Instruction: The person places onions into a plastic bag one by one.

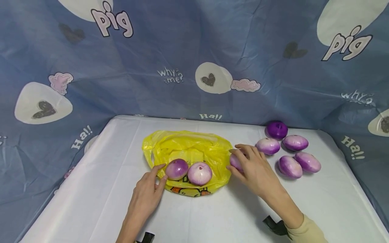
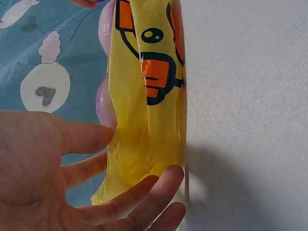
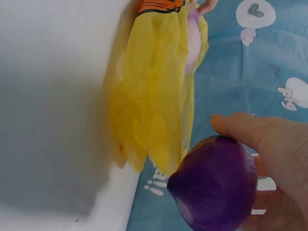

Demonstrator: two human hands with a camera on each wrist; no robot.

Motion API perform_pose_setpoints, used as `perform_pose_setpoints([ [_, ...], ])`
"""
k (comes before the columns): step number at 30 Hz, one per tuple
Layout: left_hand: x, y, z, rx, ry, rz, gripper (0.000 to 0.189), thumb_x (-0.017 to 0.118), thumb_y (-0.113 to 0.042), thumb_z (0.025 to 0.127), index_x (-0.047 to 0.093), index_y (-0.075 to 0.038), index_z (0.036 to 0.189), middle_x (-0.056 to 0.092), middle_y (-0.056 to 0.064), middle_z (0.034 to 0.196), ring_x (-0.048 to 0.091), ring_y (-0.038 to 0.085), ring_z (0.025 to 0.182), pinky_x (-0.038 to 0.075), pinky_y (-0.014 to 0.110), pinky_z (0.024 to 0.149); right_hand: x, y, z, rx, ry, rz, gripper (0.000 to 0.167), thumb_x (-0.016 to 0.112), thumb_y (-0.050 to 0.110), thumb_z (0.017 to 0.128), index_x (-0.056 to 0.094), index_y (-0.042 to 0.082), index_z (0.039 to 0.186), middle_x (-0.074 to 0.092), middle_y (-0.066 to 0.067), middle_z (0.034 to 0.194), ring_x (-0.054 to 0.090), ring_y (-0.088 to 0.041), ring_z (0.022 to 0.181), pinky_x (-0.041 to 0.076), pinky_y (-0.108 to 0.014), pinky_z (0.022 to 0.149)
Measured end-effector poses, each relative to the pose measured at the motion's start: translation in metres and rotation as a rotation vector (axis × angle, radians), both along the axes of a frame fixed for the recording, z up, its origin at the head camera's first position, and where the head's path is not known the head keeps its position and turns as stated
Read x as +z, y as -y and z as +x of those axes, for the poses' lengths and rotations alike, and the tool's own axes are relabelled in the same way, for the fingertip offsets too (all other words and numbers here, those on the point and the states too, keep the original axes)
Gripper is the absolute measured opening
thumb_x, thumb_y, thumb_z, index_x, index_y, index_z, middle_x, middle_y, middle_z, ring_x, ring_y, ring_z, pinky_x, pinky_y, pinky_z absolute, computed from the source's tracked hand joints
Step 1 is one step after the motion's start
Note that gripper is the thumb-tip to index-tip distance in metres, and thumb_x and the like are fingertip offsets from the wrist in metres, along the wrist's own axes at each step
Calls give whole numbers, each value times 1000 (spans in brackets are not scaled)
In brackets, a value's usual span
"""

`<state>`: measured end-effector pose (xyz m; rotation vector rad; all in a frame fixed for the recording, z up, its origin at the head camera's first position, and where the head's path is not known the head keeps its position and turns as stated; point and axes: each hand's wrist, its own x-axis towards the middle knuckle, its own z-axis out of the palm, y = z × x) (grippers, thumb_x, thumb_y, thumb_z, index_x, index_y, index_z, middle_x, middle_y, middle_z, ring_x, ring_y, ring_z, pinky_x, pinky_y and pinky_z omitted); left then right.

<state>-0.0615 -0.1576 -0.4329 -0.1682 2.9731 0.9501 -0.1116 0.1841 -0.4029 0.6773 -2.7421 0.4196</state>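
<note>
A yellow plastic bag with a cartoon print lies mouth up on the white table. Two purple onions, one darker and one paler, show inside its mouth. My left hand holds the bag's near left edge, thumb at the rim and fingers on both sides of the plastic. Beside the bag's right edge, my right hand grips another purple onion, its pointed end facing the bag. In the head view that onion is partly hidden by the fingers.
Several more onions sit grouped on the table's right side, including a dark purple one at the back. Patterned blue cloth hangs behind the white table and along its sides.
</note>
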Motion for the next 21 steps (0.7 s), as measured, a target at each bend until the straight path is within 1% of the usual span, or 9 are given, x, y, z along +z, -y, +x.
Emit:
perform_pose_setpoints([
  [3, 0, 0, 0, 2, 2, -1, 45, 64, -31, 108, 59, -20, 152, 69, 13, 106, 58, 17, 76, 44, 30, 64, 1, 4, -1, 11, -5, -8, 50, 80, 38, 98, 66, 11, 138, 63, -16, 144, 60, -41, 129, 49, -61, 106],
  [10, 1, 1, 0, 2, 8, -3, 45, 65, -31, 108, 59, -19, 152, 67, 11, 100, 56, 17, 75, 43, 30, 63, 1, 12, -2, 26, 3, -22, 48, 79, 39, 99, 66, 14, 138, 62, -15, 144, 60, -40, 131, 52, -64, 103],
  [17, 1, 0, -1, 2, 4, 2, 45, 64, -31, 108, 60, -19, 151, 66, 10, 99, 57, 16, 75, 43, 30, 63, 1, 18, -7, 63, -16, -36, 48, 78, 40, 99, 67, 12, 136, 64, -15, 142, 62, -37, 128, 52, -56, 98],
  [21, 2, 0, -1, 2, 8, 4, 45, 64, -31, 108, 60, -19, 151, 68, 13, 104, 57, 16, 75, 44, 30, 63, 0, 22, -10, 80, -16, -52, 47, 78, 40, 99, 68, 11, 136, 64, -15, 143, 63, -37, 127, 52, -55, 100],
])
